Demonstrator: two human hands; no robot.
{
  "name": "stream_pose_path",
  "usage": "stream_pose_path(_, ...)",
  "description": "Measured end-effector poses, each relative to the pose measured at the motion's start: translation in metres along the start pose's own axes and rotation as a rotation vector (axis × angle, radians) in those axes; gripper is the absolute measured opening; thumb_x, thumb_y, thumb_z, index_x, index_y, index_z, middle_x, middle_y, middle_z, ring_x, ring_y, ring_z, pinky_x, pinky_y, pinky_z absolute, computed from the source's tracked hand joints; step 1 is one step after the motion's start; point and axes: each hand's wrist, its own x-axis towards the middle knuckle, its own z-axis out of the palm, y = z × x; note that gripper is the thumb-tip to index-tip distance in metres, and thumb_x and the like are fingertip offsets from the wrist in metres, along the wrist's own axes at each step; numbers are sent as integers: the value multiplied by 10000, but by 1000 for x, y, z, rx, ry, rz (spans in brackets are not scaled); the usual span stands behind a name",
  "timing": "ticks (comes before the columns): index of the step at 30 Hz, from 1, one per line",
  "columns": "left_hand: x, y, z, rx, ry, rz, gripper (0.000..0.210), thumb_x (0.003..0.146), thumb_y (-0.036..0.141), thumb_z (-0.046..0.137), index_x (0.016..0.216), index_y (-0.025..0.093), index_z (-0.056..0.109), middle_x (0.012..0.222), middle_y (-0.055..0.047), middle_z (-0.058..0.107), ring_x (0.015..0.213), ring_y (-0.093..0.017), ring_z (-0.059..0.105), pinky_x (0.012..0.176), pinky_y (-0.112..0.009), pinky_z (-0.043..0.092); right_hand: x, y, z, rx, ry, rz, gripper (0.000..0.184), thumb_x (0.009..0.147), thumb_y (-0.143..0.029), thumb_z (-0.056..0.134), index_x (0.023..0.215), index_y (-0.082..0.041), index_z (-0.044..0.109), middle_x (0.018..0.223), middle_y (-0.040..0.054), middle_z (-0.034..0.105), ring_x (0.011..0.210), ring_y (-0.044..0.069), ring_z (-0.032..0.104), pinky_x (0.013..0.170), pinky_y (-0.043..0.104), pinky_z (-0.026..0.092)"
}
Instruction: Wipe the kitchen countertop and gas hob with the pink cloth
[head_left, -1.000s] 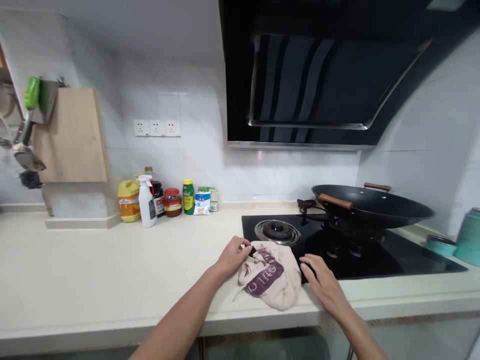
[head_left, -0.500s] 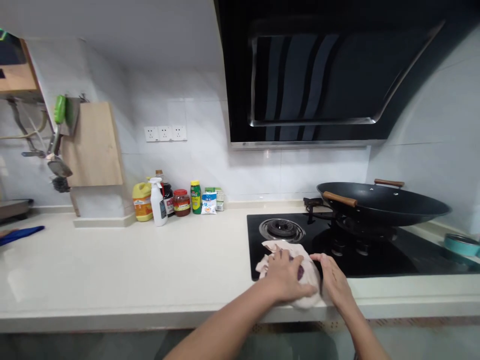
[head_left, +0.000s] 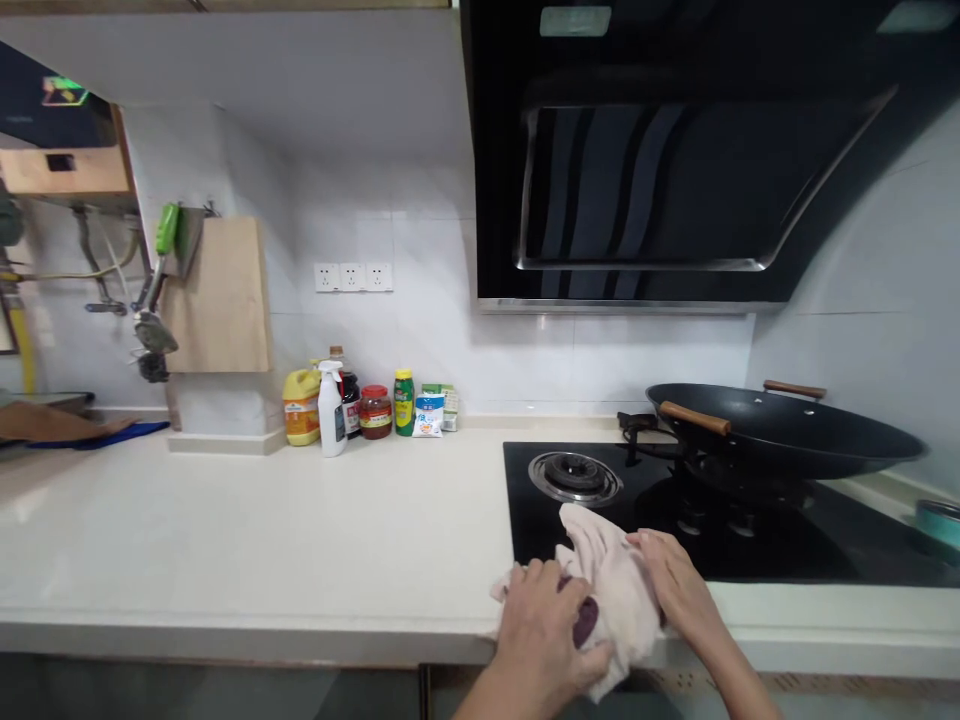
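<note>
Both hands are gripping a pinkish cloth (head_left: 611, 590) lying at the front edge of the desk (head_left: 300, 540), overlapping the black hob's (head_left: 750, 545) near-left corner. The left hand (head_left: 544, 630) is curling its fingers around the cloth; the right hand (head_left: 675, 590) is pressing its fingers together against it. Bare desk is stretching away leftward.

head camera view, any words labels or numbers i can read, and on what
None can be read.
Labels on the yellow jug, white spray bottle, red-lidded jar and green bottle: too small.
Dark print on the pale pink cloth: hidden between both hands.
</note>
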Motion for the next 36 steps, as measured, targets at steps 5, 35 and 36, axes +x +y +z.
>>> stream_pose_path(5, -33, -59, -66, 157, 43, -164, 201, 772, 382, 716, 925, 256, 685, 910, -54, 651, 879, -253, 573, 780, -393, 407, -3, -4, 4, -182, -92, -120, 490, 966, -551, 356, 1052, -266, 744, 1209, 70, 675, 1165, 272, 575, 1066, 476, 428)
stream_pose_path(35, -20, 4, -8, 82, 64, -149, 269, 799, 495, 695, 993, 310, 685, 1043, -128, 674, 1019, -354, 557, 834, -550, 386, -5, -1, 10, -274, -81, -143, 448, 901, -616, 445, 1034, -310, 744, 1205, 65, 676, 1165, 301, 575, 1008, 475, 451)
stream_pose_path(36, -19, 6, -5, 66, 72, -129, 277, 800, 504, 694, 1002, 314, 684, 1040, -125, 675, 1015, -352, 558, 823, -545, 389, -5, 0, 10, -279, -86, -145, 447, 900, -616, 448, 1037, -311, 744, 1206, 64, 676, 1162, 302, 575, 1008, 475, 450)
